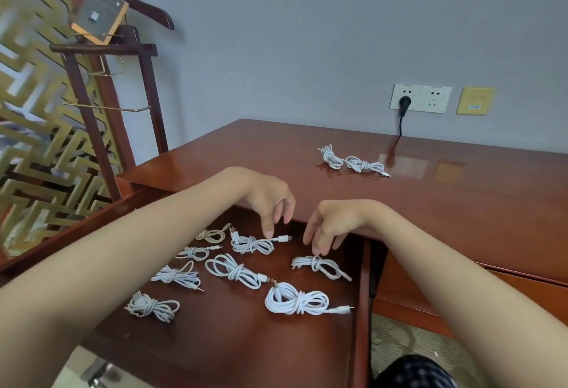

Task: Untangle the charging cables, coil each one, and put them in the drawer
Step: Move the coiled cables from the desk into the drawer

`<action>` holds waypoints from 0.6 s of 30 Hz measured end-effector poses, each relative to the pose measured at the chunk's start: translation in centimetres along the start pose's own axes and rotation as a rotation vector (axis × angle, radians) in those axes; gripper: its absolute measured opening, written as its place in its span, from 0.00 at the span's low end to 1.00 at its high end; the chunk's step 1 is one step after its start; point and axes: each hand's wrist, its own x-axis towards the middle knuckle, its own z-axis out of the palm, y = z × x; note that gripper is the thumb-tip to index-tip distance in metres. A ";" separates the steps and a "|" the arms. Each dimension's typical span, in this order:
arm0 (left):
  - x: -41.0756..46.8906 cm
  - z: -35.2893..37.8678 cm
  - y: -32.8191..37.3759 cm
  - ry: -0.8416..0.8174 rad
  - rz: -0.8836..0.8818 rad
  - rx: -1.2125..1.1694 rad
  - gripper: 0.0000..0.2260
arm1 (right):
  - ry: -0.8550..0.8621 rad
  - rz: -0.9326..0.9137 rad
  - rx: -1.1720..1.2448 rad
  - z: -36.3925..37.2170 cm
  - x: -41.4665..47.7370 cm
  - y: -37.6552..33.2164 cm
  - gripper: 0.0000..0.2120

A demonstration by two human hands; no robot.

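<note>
Mostly unlabelled — left hand [270,203], right hand [330,228] hover over drawer [215,341] cables [252,244].

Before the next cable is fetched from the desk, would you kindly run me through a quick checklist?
1. Drawer open: ok.
2. Cables in the drawer coiled: ok, all eight bundles tied.
3. Left hand free: ok, fingers open above a coiled cable.
4. Right hand free: ok, fingertips just above another coil; contact cannot tell.
5. All cables stowed: not ok, two coils remain on the desk.
6. Room in the drawer: ok.
</note>
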 end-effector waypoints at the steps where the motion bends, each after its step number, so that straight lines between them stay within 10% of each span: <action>1: 0.3 -0.8 0.3 0.025 0.006 0.006 0.20 | 0.014 -0.004 0.020 -0.4 -0.1 0.0 0.16; 18: 11.1 -6.0 1.4 0.487 -0.070 0.451 0.24 | 0.639 0.204 -0.354 -9.3 2.3 7.4 0.21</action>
